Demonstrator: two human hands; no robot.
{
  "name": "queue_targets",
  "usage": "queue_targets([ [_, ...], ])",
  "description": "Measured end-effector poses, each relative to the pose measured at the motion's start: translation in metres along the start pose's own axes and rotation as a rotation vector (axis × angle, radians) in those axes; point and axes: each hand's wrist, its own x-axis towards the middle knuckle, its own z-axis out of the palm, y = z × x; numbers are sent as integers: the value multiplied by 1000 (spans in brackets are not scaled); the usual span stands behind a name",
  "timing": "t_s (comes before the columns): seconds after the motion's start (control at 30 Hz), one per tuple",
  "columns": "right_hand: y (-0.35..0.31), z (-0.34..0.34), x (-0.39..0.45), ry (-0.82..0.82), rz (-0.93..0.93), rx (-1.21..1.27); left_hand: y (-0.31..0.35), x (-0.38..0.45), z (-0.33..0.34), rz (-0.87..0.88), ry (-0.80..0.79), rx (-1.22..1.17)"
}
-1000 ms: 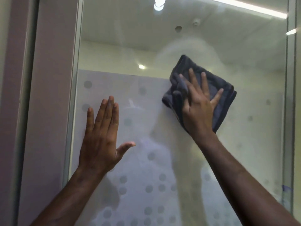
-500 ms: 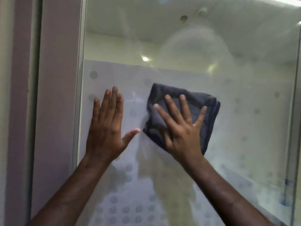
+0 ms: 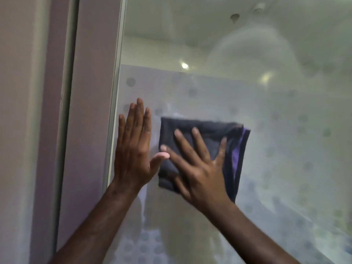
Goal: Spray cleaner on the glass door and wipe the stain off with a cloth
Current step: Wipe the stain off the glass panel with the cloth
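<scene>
The glass door (image 3: 276, 149) fills most of the view, with a frosted dotted film on its lower part and hazy smears higher up. A folded dark grey cloth (image 3: 192, 128) with a purple edge lies flat against the glass. My right hand (image 3: 198, 164) presses it there with straight, spread fingers. My left hand (image 3: 133, 149) rests flat on the glass just left of the cloth, near the door's left edge, its thumb touching the cloth's side. No spray bottle is in view.
A pale mauve door frame (image 3: 89, 111) runs vertically down the left, and a wall (image 3: 22, 130) lies beyond it. Ceiling lights and fittings show through or reflect in the upper glass (image 3: 184, 65).
My right hand has slid the cloth down and to the left, from the clear upper glass onto the frosted band, ending beside my left hand. My left hand has stayed flat on the glass.
</scene>
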Motion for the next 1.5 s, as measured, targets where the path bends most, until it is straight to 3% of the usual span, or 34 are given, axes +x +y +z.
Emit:
queue_targets([
  [0.1,-4,5,-38,-65,-90,-55,2,1,-2,1,-61,26],
  [0.27,0,4,16,3,-68,-65,3,2,-7,13,-127,17],
  [0.63,30,-21,167,100,361,8,0,3,-3,15,-169,31],
  [0.73,24,-19,153,106,288,27,0,3,-4,-1,-159,14],
  [0.9,0,-2,81,15,8,-35,4,4,-7,-24,-157,-8],
  [1.03,22,-17,131,-1,-25,-24,6,4,-9,-15,-179,28],
  [1.2,97,-57,198,107,347,-4,0,3,-4,-9,-186,61],
  [1.4,219,-95,133,406,970,64,0,2,-1,3,-188,103],
  [1.5,227,-90,136,466,1120,114,1,3,1,15,-192,145],
])
